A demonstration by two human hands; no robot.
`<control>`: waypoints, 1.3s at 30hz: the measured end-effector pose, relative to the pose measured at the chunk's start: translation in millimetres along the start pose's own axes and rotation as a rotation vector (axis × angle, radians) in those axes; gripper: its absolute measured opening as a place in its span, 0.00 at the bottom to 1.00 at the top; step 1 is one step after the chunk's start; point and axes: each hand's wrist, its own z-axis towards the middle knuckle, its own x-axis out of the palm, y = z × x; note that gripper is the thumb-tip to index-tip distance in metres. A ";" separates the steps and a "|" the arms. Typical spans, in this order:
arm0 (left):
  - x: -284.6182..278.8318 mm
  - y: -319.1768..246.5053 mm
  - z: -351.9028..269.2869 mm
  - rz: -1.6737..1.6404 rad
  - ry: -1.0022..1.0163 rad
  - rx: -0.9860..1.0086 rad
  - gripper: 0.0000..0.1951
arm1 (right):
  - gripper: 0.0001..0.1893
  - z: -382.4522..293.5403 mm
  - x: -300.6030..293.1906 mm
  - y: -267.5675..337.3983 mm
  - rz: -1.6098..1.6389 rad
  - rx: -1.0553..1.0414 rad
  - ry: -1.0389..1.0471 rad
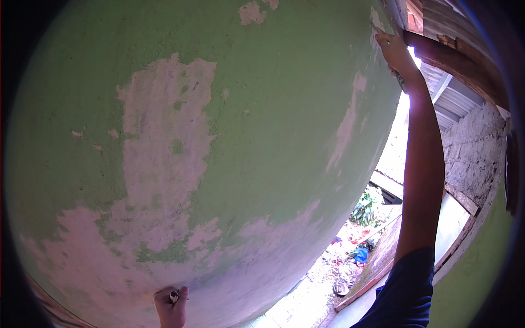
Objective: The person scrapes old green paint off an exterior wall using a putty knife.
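A green painted wall [270, 110] fills most of the view, with pale patches where the paint is off. High at the wall's right edge, my right hand [396, 53] grips a slim hand tool [398, 80], probably a scraper. The tool's far end meets a pale strip near the corner; my fingers hide much of it. Low in the view, my left hand [170, 309] is closed around a light-coloured cylindrical handle [174, 296] whose round end faces me. The rest of that object is hidden, and I cannot tell whether it touches the wall.
A large bare patch [164, 106] runs down the wall's left half. Beyond the right edge lies a bright opening onto littered ground [328, 283] with a blue item [361, 256] and green plants [366, 207]. A dark wooden beam [455, 61] crosses under corrugated roofing [455, 20] near my right arm.
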 end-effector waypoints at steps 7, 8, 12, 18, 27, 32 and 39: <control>-2.8 4.5 -1.3 0.000 0.006 0.022 0.17 | 0.22 -14.4 3.2 3.7 -0.048 -0.021 0.038; -3.1 3.9 -0.8 -0.004 0.004 0.022 0.17 | 0.22 -15.8 2.7 3.4 -0.067 -0.058 0.055; -2.5 0.6 -0.7 0.013 0.013 0.033 0.17 | 0.23 -7.8 0.2 -0.5 -0.035 -0.062 0.077; -2.1 -1.6 0.0 0.048 0.001 0.009 0.17 | 0.22 -3.2 5.2 -6.4 -0.034 -0.007 -0.008; -6.2 -2.6 1.2 0.050 0.044 0.009 0.16 | 0.23 -11.6 10.1 -17.4 -0.145 -0.206 0.018; -4.7 0.6 1.3 0.016 0.062 -0.045 0.16 | 0.22 -10.1 8.2 -6.6 -0.076 -0.013 0.050; -8.9 -1.4 0.7 0.190 0.081 0.102 0.16 | 0.22 -28.9 7.2 0.2 -0.078 -0.065 0.054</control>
